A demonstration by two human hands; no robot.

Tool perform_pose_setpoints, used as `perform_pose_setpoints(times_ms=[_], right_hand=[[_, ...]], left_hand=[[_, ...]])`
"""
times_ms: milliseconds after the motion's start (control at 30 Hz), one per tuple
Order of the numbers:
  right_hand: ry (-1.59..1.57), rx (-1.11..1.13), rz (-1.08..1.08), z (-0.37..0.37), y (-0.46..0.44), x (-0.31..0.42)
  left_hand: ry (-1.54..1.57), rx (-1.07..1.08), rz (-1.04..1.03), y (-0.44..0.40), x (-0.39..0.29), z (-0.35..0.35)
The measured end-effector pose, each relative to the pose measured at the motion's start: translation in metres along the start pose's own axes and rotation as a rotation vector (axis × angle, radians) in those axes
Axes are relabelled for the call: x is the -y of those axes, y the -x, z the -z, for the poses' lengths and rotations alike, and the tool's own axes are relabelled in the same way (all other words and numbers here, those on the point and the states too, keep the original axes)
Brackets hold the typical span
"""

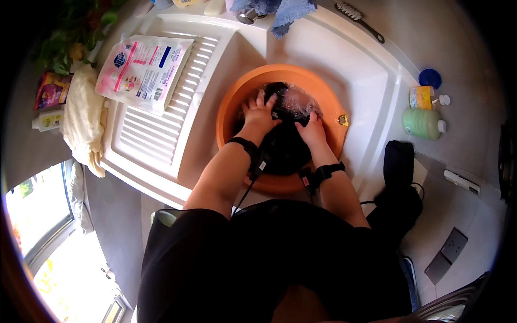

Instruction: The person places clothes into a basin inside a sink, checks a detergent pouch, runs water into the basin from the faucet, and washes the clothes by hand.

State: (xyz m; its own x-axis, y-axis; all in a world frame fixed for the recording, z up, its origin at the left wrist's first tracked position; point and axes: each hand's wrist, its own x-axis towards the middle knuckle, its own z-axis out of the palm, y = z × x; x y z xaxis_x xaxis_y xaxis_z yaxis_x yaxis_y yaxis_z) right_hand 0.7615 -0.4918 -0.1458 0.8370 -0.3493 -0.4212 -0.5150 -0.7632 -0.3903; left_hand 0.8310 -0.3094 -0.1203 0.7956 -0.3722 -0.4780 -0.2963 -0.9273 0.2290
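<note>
An orange basin [226,107] stands in the white sink, holding water with suds [299,102] and a black cloth item [283,142]. My left hand [260,116] lies on the black cloth at the basin's left, its fingers spread. At the right side of the basin, my right hand [312,130] touches the cloth with thumb and forefinger apart. Its other fingers are partly hidden by the water and cloth. Black straps with cables circle both wrists.
Left of the basin, a pink-and-white pouch [145,70] lies on the ribbed drainboard [145,134]. A cream cloth [85,116] hangs over the sink's left edge. A blue cloth [291,15] and a brush [358,20] are at the back. A green bottle [421,124] lies right.
</note>
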Motion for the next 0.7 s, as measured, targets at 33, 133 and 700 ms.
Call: perform_pose_setpoints(times_ms=[33, 133, 700], right_hand=[[0.002, 0.018, -0.014, 0.001, -0.001, 0.002], [-0.026, 0.038, 0.0, -0.003, -0.002, -0.001], [-1.095, 0.263, -0.411, -0.015, -0.014, -0.008]], left_hand=[[-0.03, 0.072, -0.039, 0.001, -0.01, 0.002], [0.08, 0.132, -0.207, 0.0, -0.003, 0.014], [0.861, 0.05, 0.212, -0.01, -0.027, -0.009]])
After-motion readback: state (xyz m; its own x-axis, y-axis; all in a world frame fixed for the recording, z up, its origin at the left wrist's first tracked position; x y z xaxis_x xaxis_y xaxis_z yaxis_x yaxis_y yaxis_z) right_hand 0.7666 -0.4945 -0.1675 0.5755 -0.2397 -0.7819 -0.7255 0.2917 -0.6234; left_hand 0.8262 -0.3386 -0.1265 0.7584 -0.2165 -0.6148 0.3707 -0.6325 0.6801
